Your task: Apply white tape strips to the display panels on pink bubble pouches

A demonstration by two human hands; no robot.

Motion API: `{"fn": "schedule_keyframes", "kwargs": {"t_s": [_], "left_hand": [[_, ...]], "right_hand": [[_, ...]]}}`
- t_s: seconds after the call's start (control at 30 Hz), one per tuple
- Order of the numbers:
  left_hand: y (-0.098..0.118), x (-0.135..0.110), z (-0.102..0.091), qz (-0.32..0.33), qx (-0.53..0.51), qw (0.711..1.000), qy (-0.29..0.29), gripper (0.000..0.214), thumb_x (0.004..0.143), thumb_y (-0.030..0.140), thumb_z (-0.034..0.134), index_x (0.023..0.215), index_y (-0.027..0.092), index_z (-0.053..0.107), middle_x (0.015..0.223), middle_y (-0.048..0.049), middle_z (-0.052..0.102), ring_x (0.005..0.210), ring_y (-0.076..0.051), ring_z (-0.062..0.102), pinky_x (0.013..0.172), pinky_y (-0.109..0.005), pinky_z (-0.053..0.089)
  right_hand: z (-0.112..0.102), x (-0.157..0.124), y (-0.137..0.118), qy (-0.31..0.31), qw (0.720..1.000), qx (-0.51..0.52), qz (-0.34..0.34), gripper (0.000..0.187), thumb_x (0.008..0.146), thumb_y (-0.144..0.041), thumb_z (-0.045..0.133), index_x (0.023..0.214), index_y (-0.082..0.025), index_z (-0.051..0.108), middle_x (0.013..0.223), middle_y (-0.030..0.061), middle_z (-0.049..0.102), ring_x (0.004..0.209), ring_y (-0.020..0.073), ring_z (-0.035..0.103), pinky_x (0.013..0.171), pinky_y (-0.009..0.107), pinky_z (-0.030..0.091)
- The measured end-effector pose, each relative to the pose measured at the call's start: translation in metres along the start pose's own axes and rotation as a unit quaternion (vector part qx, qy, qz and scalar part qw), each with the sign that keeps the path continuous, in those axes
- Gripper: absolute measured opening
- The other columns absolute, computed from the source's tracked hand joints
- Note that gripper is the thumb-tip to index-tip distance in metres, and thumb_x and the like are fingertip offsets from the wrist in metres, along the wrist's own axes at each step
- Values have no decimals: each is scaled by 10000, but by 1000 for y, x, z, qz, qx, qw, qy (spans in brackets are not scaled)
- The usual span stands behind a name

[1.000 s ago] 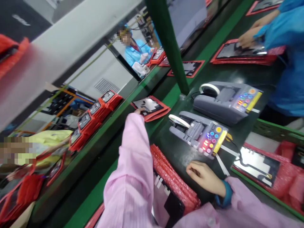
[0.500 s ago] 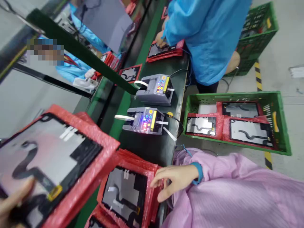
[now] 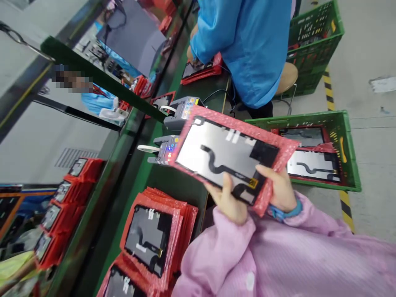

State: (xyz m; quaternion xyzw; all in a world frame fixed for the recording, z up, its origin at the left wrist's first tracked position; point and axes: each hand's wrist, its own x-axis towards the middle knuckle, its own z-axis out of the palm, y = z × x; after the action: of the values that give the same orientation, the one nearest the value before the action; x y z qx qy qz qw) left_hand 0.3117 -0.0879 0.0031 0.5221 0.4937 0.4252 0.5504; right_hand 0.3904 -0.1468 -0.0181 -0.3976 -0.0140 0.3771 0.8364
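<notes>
A tablet screen panel point(image 3: 233, 152), with a silver back and a curved black ribbon cable point(image 3: 213, 165), is held tilted over the bench edge. It lies on red bubble wrap point(image 3: 286, 146). My left hand point(image 3: 230, 202) grips the lower edge, thumb on the panel's face. My right hand point(image 3: 280, 187), above a blue wristband, is closed on the right-hand end, its thumb also on top. Fingers underneath are hidden. To the left on the bench, a stack of similar panels point(image 3: 148, 237) in red wrap stands apart from both hands.
Two grey tape dispensers point(image 3: 165, 150) stand behind the held panel, partly covered. A green crate point(image 3: 352, 152) with wrapped panels sits on the floor at right. A co-worker in a blue smock point(image 3: 247, 49) works farther along. Several red-wrapped stacks point(image 3: 72, 198) line the far left.
The panel has moved from the far left to in front of my body, carried by my left hand. My right hand has left the bench stack's side and taken hold of it too.
</notes>
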Motion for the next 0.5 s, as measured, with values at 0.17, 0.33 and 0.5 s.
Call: {"fn": "schedule_keyframes", "kwargs": {"t_s": [0.17,0.33,0.5], "left_hand": [[-84,48,48,-254,-179,934,-178,332,759,251,692,1084,301,642,1199,-26,699,1196,-215,636,961,-341,540],[-142,106,98,-328,-159,905,-220,276,826,182,628,1099,221,627,1196,-63,694,1145,-203,651,970,-387,523],[-179,124,105,-368,-97,903,-201,411,808,223,660,1211,236,578,1288,-101,640,1171,-216,644,986,-377,482]], "right_hand": [[-99,74,-46,95,983,-143,-64,373,784,-166,698,1138,-162,583,1253,88,663,971,163,689,835,282,532],[-206,172,-77,158,973,-166,31,312,746,-100,751,1028,-137,622,958,72,736,732,122,678,690,245,518],[-268,230,-79,193,958,-200,66,181,799,-5,665,902,-137,597,769,46,695,641,92,639,663,253,490]]}}
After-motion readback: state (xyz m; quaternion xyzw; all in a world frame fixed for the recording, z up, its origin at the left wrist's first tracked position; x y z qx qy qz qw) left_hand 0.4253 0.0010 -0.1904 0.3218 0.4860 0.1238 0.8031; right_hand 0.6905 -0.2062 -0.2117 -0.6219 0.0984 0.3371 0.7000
